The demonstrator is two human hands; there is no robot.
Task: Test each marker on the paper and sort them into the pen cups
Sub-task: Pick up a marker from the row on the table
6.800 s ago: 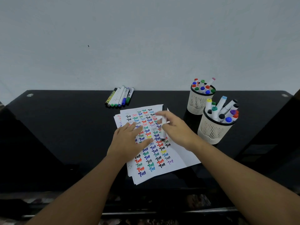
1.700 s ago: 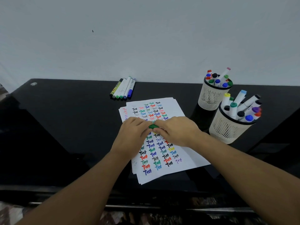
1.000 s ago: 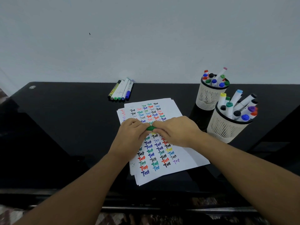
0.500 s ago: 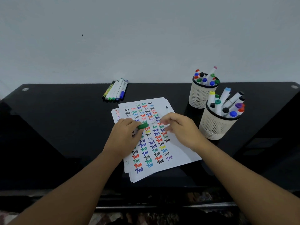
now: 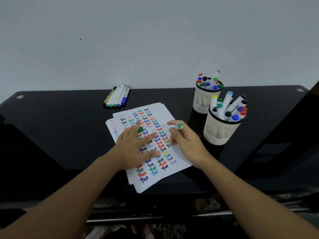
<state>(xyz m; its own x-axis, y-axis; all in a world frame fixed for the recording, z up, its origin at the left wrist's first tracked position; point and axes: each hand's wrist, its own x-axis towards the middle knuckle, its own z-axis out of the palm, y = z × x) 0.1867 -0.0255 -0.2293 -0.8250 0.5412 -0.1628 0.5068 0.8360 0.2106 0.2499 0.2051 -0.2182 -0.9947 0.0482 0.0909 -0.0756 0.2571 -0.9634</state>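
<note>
A stack of white paper (image 5: 150, 184) covered in coloured "Test" words lies on the black table (image 5: 60, 128). My left hand (image 5: 134, 145) lies flat on it with spread fingers; a green cap (image 5: 140, 129) shows between the index and middle finger. My right hand (image 5: 186, 144) grips a green marker (image 5: 180, 126) above the sheet's right side, its green end pointing up at me. Two white mesh pen cups stand to the right, a near cup (image 5: 219, 133) and a far cup (image 5: 202, 100), both holding several markers.
Several loose markers (image 5: 117, 97) lie side by side at the back of the table, beyond the paper. A grey wall rises right behind the table. The table's front edge runs just below the paper stack.
My hands have pulled apart, the green cap staying at the left hand. The left hand has flattened onto the paper. The right hand has lifted the marker to the right.
</note>
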